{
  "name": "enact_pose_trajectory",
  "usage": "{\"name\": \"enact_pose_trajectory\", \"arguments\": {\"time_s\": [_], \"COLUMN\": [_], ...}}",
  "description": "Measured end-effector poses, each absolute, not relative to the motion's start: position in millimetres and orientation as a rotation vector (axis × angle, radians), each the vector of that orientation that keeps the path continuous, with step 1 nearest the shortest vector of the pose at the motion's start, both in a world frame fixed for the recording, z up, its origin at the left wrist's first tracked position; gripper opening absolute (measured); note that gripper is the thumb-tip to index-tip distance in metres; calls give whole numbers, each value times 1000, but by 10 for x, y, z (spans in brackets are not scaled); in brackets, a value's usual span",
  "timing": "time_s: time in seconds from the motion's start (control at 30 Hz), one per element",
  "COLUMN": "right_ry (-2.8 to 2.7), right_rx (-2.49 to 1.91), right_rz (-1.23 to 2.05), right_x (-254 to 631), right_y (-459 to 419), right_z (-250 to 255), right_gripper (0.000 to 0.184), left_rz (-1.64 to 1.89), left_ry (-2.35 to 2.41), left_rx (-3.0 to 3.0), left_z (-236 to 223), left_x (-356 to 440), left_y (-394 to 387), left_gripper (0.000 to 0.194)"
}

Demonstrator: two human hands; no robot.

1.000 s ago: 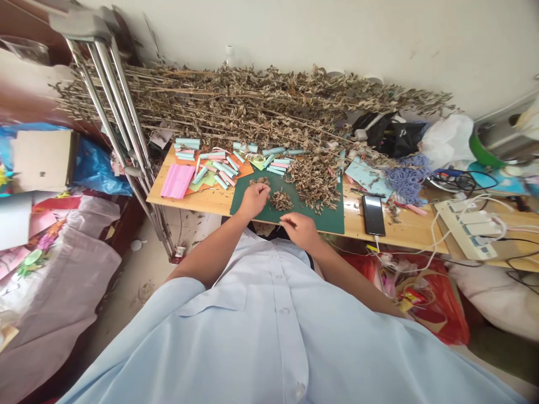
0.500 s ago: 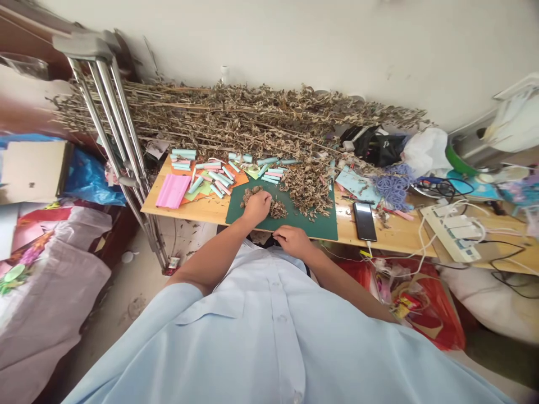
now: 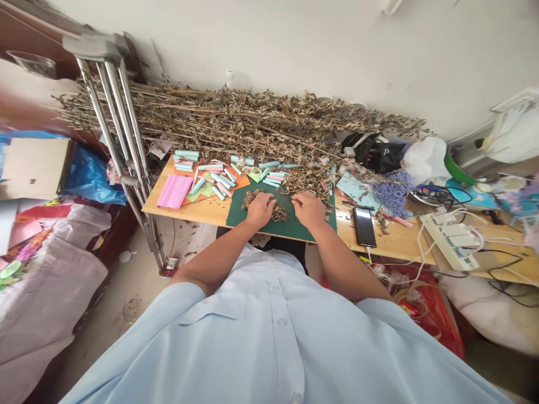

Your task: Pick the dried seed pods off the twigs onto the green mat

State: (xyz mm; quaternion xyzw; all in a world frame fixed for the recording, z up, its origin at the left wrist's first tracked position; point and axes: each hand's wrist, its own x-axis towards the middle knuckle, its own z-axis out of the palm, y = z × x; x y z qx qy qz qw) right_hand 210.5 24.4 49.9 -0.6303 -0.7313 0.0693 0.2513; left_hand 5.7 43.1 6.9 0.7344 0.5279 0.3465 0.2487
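Observation:
My left hand (image 3: 260, 209) is closed, with fingers curled together in a small heap of dried leaves (image 3: 279, 212) on a green cutting mat (image 3: 269, 225). Leaves show on both sides of it, and what its fingertips hold is mostly hidden. Across a narrow gap, my right hand (image 3: 309, 209) is over the mat with its fingers bent inward and pressed together. Anything in that pinch is too small to make out. Just behind it lies a larger pile of crumpled dried leaves (image 3: 309, 182), partly covered by the hand.
Long dried stalks (image 3: 236, 115) lie along the wall. Blue and pink paper rolls (image 3: 221, 182) and a pink sheet (image 3: 173, 191) sit on the left. To the right are a phone (image 3: 364, 226), purple cord (image 3: 393, 193) and a power strip (image 3: 448, 241). Crutches (image 3: 120, 112) stand at left.
My right hand has risen from the table's front edge onto the mat, beside the larger leaf pile. My left hand stays at the small heap, shifted slightly. The camera view has tilted a little.

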Motion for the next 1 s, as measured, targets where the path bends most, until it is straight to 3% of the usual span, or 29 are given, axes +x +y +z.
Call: {"name": "enact_pose_trajectory", "arguments": {"time_s": [0.13, 0.43, 0.63, 0.87, 1.0], "right_ry": [-2082, -2172, -1830, -1195, -1229], "right_rx": [-1811, -1949, -1849, -1677, -1731], "right_rz": [140, 210, 258, 327, 388], "right_x": [2090, 2031, 2239, 2532, 2619], "right_y": [580, 836, 796, 814, 769], "right_z": [521, 448, 576, 651, 661], "right_gripper": [21, 16, 15, 28, 25], "left_rz": [953, 1038, 1083, 1088, 1092], "left_ry": [1371, 1240, 1220, 1151, 1165], "left_rx": [2127, 2194, 2201, 2184, 2171], "left_z": [20, -20, -22, -18, -35], "left_x": [79, 40, 21, 19, 25], "left_y": [398, 425, 447, 448, 452], "left_gripper": [41, 40, 34, 32, 31]}}
